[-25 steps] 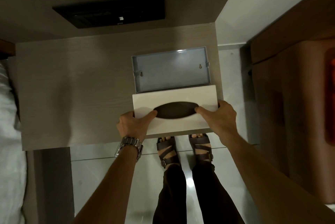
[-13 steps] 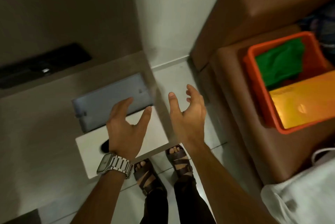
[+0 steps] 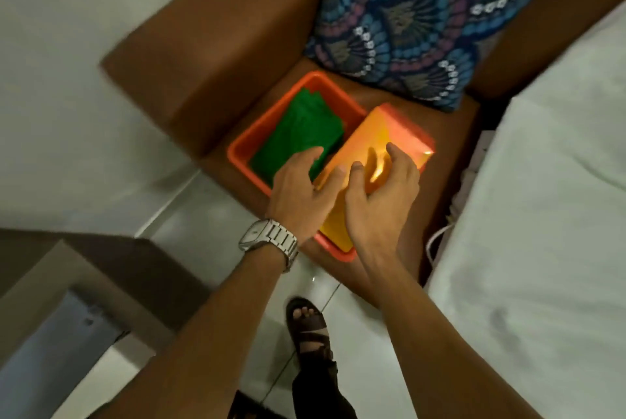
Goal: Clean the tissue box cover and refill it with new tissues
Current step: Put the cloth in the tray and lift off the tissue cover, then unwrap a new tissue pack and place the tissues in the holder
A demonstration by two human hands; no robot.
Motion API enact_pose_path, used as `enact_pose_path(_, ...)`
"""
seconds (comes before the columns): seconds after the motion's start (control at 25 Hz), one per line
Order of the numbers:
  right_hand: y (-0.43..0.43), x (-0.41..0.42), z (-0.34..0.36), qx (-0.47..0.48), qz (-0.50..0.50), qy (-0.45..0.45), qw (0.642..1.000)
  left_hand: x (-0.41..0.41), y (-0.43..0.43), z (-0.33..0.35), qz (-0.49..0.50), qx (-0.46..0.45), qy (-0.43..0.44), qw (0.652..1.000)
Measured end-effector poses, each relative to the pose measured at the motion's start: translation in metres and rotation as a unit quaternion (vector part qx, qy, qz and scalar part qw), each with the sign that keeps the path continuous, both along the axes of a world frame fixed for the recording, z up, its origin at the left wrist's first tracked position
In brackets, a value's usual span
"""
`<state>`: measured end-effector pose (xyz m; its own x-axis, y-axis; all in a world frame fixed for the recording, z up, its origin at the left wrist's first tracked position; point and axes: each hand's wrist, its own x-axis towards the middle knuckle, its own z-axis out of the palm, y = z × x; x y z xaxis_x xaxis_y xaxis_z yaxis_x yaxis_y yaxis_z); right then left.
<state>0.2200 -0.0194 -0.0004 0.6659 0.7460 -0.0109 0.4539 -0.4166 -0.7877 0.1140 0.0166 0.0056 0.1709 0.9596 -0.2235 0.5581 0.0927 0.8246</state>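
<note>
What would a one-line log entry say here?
hands: both on yellow pack | in: orange bin | beside: green cloth

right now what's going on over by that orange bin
A person is bent over an orange bin sitting on a brown armchair. Both hands are on a shiny yellow-orange pack lying in the bin: the left hand at its near left edge, next to a folded green cloth, and the right hand spread over its top. The pack does not look lifted yet. A patterned cushion leans behind the bin.
</note>
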Motion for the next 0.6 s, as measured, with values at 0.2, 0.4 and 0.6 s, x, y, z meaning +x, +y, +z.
enact_pose_path(0.2,0.017,0.051,-0.02,-0.034,-0.093,0.078,0.992,0.054,0.054,-0.018,-0.036,-0.12,0.039,0.991)
enact_pose_path(0.4,0.032,0.061,-0.028,-0.023,-0.109,0.192,0.975,0.08,0.076,-0.014,-0.004,-0.167,0.013,0.986)
enact_pose_path(0.6,0.028,0.053,-0.012,0.011,-0.122,0.202,0.972,0.08,0.065,0.008,0.018,-0.119,-0.028,0.992)
